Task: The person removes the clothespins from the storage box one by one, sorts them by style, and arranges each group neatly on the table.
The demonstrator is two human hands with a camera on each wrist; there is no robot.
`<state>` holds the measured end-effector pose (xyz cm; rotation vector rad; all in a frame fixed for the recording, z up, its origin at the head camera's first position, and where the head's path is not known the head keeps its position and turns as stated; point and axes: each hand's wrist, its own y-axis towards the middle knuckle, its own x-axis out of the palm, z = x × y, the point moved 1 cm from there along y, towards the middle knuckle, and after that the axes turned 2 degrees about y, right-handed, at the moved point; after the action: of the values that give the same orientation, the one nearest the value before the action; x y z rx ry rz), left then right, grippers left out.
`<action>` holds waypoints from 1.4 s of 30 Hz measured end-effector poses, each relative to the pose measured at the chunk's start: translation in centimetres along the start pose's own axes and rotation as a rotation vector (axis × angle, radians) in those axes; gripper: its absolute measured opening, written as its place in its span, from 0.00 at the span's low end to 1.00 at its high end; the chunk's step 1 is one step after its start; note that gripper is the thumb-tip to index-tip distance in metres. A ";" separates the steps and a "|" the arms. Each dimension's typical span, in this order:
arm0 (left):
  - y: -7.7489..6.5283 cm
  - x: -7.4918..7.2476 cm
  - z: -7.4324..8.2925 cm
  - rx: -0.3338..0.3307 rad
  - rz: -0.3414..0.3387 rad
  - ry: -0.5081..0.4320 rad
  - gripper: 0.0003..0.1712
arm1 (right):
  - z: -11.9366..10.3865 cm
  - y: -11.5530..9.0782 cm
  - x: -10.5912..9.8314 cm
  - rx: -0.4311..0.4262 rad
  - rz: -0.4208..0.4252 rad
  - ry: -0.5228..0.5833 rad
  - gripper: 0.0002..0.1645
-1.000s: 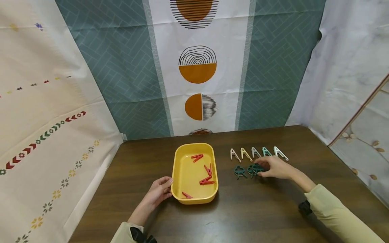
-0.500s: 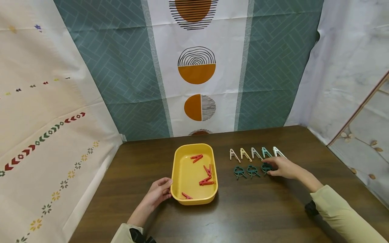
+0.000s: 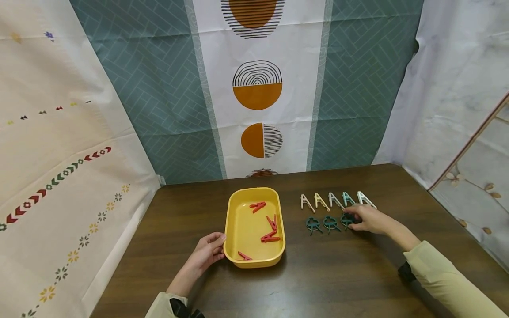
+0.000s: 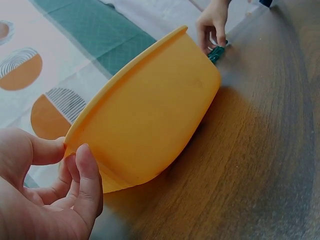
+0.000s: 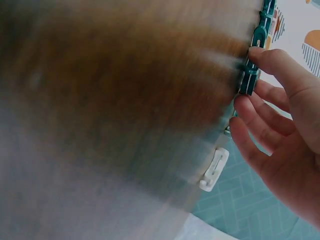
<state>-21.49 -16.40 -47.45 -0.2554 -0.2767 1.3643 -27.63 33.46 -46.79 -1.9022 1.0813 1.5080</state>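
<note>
My left hand [image 3: 204, 252] pinches the left rim of a yellow plastic tub [image 3: 243, 223], thumb and fingers at its edge, as the left wrist view also shows. Several red clothespins [image 3: 270, 237] lie inside the tub. To its right, three dark green round-headed plant clips form a row: a left one [image 3: 313, 225], a middle one [image 3: 330, 224] and a right one [image 3: 347, 220]. My right hand [image 3: 371, 220] holds the right clip between thumb and fingers, low at the table; the fingers partly cover that clip.
Behind the green clips stands a row of clothespins: beige, yellow [image 3: 321, 202], grey, light teal and a white one [image 3: 366, 199] at the right end. The brown wooden table [image 3: 318, 274] meets patterned cloth hangings at the back and sides.
My right hand has moved a little to the right with its green clip, which overlapped the middle clip and now lies apart from it. My left hand has stayed on the tub.
</note>
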 end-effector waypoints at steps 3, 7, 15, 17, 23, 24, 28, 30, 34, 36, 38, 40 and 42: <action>0.0 0.0 0.0 0.005 -0.001 0.001 0.16 | -0.1 0.1 0.1 0.014 0.005 0.006 0.26; 0.0 -0.1 -0.1 0.003 -0.002 0.009 0.17 | 0.0 0.2 0.0 0.035 -0.016 0.018 0.27; -0.1 -0.1 -0.1 0.003 -0.008 0.002 0.17 | -0.8 0.6 -0.8 -0.020 0.067 0.037 0.25; -0.1 -0.1 0.0 0.005 -0.009 -0.001 0.18 | -1.4 0.8 -0.9 -0.038 0.095 0.052 0.24; -0.3 0.2 0.3 0.070 0.040 0.116 0.17 | -3.4 1.9 -1.2 -0.054 0.094 0.120 0.21; -0.4 0.4 0.5 0.094 0.055 0.153 0.16 | -3.7 2.1 -1.2 -0.057 0.091 0.137 0.21; -0.6 0.8 0.8 0.166 0.103 0.260 0.14 | -4.6 3.1 -1.1 -0.070 0.092 0.186 0.19; -0.6 1.0 0.9 0.165 0.111 0.260 0.13 | -5.0 3.6 -1.0 -0.083 0.098 0.198 0.18; -0.6 1.0 0.8 0.150 0.142 0.254 0.12 | -5.7 4.5 -0.7 -0.115 0.109 0.223 0.18; -0.5 1.1 0.8 0.159 0.169 0.275 0.10 | -6.1 5.0 -0.7 -0.128 0.110 0.230 0.19; -0.5 1.2 0.8 0.183 0.197 0.317 0.09 | -6.7 5.4 -0.6 -0.134 0.099 0.237 0.19; -0.5 1.2 0.7 0.202 0.225 0.362 0.09 | -7.3 5.9 -0.7 -0.134 0.086 0.248 0.19; -0.6 1.3 0.8 0.215 0.244 0.404 0.09 | -8.0 6.4 -0.6 -0.142 0.079 0.247 0.19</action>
<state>-21.00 -15.24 -46.46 -0.3863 0.2447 1.5331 -28.24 23.84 -43.34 -2.2144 1.1954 1.4537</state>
